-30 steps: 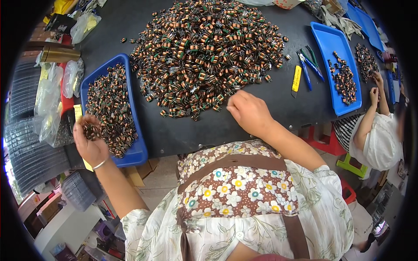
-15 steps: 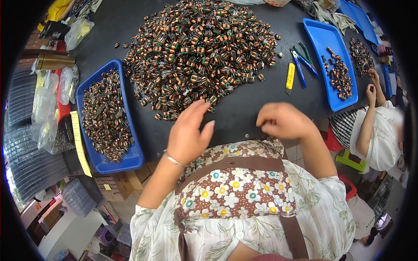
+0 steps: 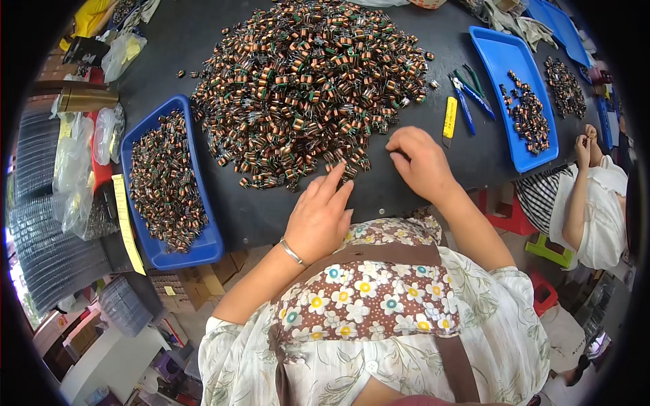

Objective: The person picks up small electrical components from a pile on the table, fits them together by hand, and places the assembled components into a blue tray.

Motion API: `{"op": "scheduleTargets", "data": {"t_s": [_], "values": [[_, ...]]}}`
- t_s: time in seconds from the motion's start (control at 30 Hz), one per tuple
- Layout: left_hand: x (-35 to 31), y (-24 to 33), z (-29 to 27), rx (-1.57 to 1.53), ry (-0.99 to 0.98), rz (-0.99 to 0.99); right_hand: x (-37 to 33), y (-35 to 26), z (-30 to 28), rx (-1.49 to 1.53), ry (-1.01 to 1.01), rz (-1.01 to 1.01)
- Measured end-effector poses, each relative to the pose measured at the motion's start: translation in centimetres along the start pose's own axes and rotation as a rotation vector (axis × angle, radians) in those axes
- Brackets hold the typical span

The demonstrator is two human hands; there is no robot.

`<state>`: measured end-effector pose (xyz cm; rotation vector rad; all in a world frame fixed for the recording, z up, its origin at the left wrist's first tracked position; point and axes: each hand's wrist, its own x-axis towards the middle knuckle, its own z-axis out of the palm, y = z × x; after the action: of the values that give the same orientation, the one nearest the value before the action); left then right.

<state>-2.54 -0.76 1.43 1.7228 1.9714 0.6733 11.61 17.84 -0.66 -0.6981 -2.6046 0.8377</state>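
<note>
With left grip (image 3: 318, 220) loosely spread, touches the near edge of a domed heap of small copper-and-black coils (image 3: 315, 88) on black worktop (image 3: 261, 210). Holds right grip (image 3: 421, 164) curled just right of that edge; cannot tell whether pinching anything. Has rectangular blue plastic tray (image 3: 186, 257) left of heap.

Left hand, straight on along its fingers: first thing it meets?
Likely the near edge of the copper-wound coil pile; the left hand has its fingers right there. Contact is unclear from this view.
</note>
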Motion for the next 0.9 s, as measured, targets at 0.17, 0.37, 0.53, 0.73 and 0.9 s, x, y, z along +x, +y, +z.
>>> {"op": "scheduleTargets", "data": {"t_s": [0.17,0.37,0.53,0.73,0.9], "values": [[-1.7,-1.0,-0.4,-0.171,0.051,0.002,-0.9,-1.1,0.1,0.039,0.002,0.018],[-2.4,-2.3,-0.4,-0.209,0.251,-0.096,-1.0,-0.9,0.3,-0.084,-0.038,0.109],[-1.4,-2.5,-0.4,0.025,0.182,-0.083,-1.4,-2.2,0.0,0.240,-0.164,0.271],[-0.5,-2.1,-0.3,0.098,0.067,-0.094,-2.5,-1.9,0.4,0.787,-0.263,0.383],[-0.5,-1.8,-0.8,0.144,0.000,-0.175,-2.4,-2.0,0.5,0.885,-0.310,0.439]]}}
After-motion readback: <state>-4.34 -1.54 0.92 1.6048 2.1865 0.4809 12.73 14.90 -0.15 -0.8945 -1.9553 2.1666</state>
